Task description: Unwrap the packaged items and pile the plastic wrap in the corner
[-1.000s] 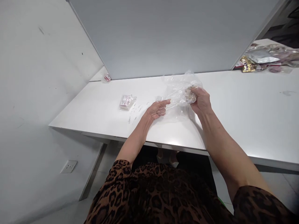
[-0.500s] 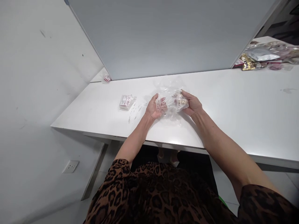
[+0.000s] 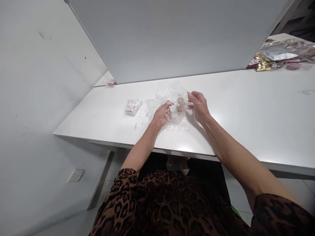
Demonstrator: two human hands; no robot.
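A crinkled clear plastic bag (image 3: 169, 90) is held just over the white table, with small gold-brown rounded items (image 3: 180, 104) showing inside it; their kind is not clear. My left hand (image 3: 162, 114) is closed on the bag from the left, its fingers partly behind the film. On the other side, my right hand (image 3: 199, 105) pinches the bag's right edge between thumb and forefinger. To the left lies a small clear packet (image 3: 132, 107) with a white and red card in it.
The white table (image 3: 246, 114) runs along a grey upright panel (image 3: 177, 39). Another small packet with red print (image 3: 111, 83) lies at the panel's left end. Several bagged items, among them a gold pouch (image 3: 262, 63), are heaped at the right. Dark marks dot the tabletop near the left packet.
The gold-brown items, previously in my right hand, are now nearer my left hand in the bag. My right hand has shifted to pinching the bag's edge, and my left hand has closed.
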